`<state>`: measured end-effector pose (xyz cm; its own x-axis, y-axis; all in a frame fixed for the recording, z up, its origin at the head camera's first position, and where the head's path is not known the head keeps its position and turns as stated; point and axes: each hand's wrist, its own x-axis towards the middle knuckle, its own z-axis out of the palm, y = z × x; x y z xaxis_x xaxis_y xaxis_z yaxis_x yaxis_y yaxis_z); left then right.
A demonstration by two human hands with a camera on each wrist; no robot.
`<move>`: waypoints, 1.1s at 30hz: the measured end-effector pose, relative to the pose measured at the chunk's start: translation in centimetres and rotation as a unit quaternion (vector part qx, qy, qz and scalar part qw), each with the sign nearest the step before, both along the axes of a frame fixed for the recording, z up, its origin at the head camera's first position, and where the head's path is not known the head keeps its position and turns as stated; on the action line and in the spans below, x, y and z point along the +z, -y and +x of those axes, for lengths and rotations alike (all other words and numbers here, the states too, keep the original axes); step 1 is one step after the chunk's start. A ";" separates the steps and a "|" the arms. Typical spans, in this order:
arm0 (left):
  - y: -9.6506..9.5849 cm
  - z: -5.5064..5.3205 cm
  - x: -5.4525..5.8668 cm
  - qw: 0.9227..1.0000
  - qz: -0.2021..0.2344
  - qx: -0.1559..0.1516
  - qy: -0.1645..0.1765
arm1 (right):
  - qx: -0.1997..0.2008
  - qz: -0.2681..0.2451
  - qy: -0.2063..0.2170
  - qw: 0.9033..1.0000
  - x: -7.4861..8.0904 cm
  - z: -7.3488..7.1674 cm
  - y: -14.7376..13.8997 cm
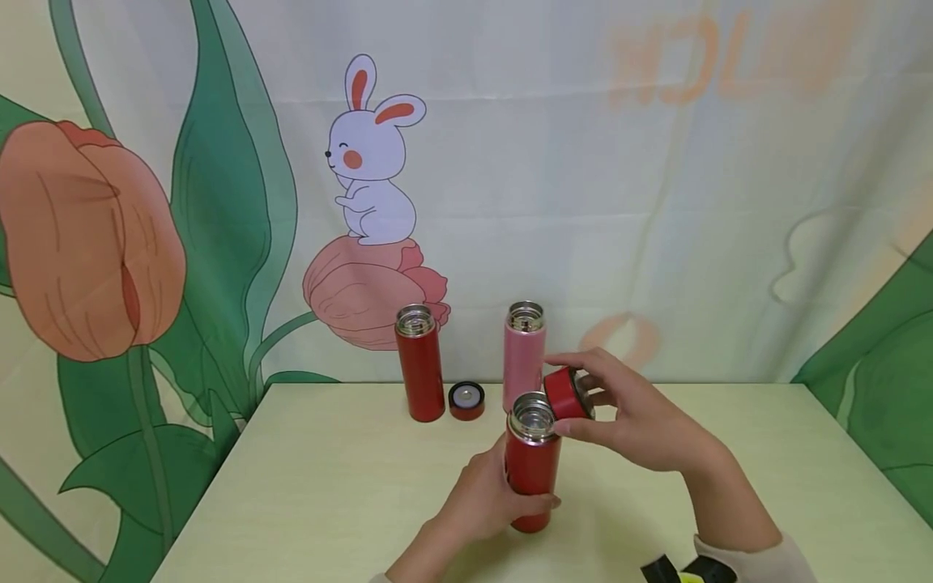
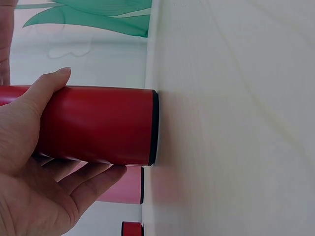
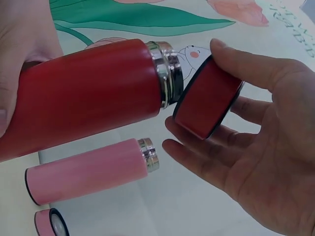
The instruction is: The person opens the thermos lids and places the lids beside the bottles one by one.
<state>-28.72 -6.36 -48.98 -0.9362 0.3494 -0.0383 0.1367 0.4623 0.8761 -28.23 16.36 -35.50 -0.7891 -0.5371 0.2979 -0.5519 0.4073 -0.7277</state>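
My left hand (image 1: 477, 495) grips a red thermos flask (image 1: 530, 465) round its body. It stands upright, and its black-rimmed base meets the table in the left wrist view. A shiny steel neck (image 3: 166, 73) shows at its uncovered mouth. Beside that mouth, my right hand (image 1: 645, 417) holds a red lid (image 3: 209, 98) between thumb and fingers. The lid is tilted, with its black-edged side right at the steel rim. Behind the held flask stands a pink thermos flask (image 1: 523, 356), its steel neck uncovered.
Farther left, a second red flask (image 1: 421, 372) stands uncapped near the table's back edge. Next to it a red lid (image 1: 466, 401) lies with its inside up. A pink lid (image 3: 44, 222) appears near the pink flask. A printed curtain (image 1: 554, 162) hangs behind the table (image 1: 328, 486).
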 end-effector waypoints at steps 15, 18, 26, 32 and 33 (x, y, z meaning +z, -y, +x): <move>0.0 0.0 -0.2 1.000 0.001 0.005 -0.002 | -0.005 -0.100 0.096 0.990 -3.6 0.1 -1.2; 0.0 0.0 -0.3 1.000 -0.001 0.006 -0.005 | -0.003 -0.101 0.091 0.991 -4.4 -0.1 -1.3; 0.1 0.0 -0.1 1.000 0.002 0.006 -0.001 | 0.013 -0.100 0.076 0.992 -6.0 -0.5 -1.4; 0.1 0.1 -0.2 1.000 -0.001 0.006 -0.003 | 0.006 -0.102 0.104 0.989 -7.2 -0.7 -1.5; 0.1 0.1 -0.2 1.000 -0.002 0.005 -0.004 | 0.005 -0.102 0.106 0.989 -7.4 -0.7 -1.5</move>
